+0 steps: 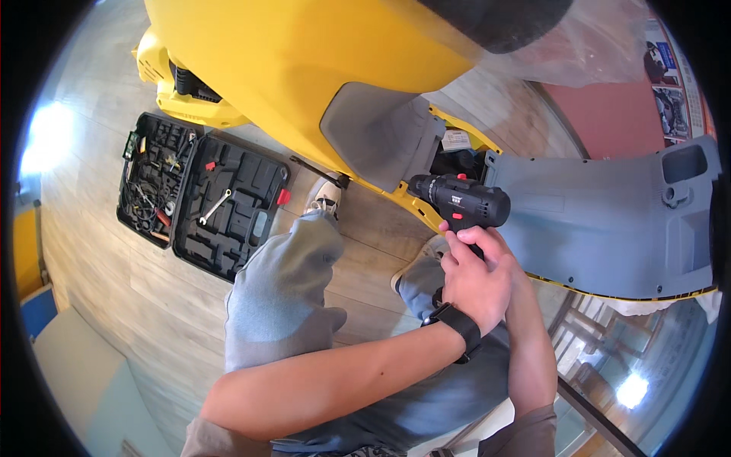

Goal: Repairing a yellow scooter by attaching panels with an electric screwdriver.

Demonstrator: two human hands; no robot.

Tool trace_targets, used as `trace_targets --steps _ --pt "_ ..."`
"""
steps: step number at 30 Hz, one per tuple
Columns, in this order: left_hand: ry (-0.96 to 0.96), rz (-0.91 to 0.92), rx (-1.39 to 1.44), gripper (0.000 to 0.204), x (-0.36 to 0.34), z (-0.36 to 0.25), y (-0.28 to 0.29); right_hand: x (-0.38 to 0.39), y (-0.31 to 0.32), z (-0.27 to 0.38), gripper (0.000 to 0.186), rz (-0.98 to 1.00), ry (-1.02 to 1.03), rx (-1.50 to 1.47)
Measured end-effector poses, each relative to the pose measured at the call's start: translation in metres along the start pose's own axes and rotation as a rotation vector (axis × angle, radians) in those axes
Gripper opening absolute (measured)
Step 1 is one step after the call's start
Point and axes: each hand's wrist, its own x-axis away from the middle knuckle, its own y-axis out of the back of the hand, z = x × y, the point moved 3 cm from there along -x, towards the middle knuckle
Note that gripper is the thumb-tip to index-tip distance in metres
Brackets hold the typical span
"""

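Note:
A black cordless drill [461,202] with red buttons is held in front of me, its chuck toward the left, over the yellow edge of a large plastic body [297,91]. My right hand [499,245] is closed on the drill's handle, partly covered by my left hand. My left hand [474,286], with a black watch on its wrist, crosses over and is closed around the lower part of the same handle. Under the chuck a gap in the body shows dark parts. Whether the drill's tip touches anything is hidden.
A grey panel [601,221] with yellow trim extends right of the drill. Left on the wooden floor lies an open black tool case [263,179] with a wrench [216,207] in it. A printed box [601,114] stands at upper right. My feet and legs are below.

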Motion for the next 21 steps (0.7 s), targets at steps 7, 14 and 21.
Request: trace_targets --steps 7,14,21 --pt "0.034 0.034 -0.019 0.086 0.005 -0.002 0.002 0.003 -0.016 0.013 0.032 -0.079 -0.085 -0.010" --pt "0.015 0.057 -0.042 0.087 0.005 -0.001 0.002 0.002 -0.008 0.008 0.039 -0.039 -0.321 -0.194" --pt "-0.018 0.051 -0.030 0.080 0.008 -0.001 -0.004 -0.002 0.003 0.004 0.047 0.040 -0.277 -0.087"
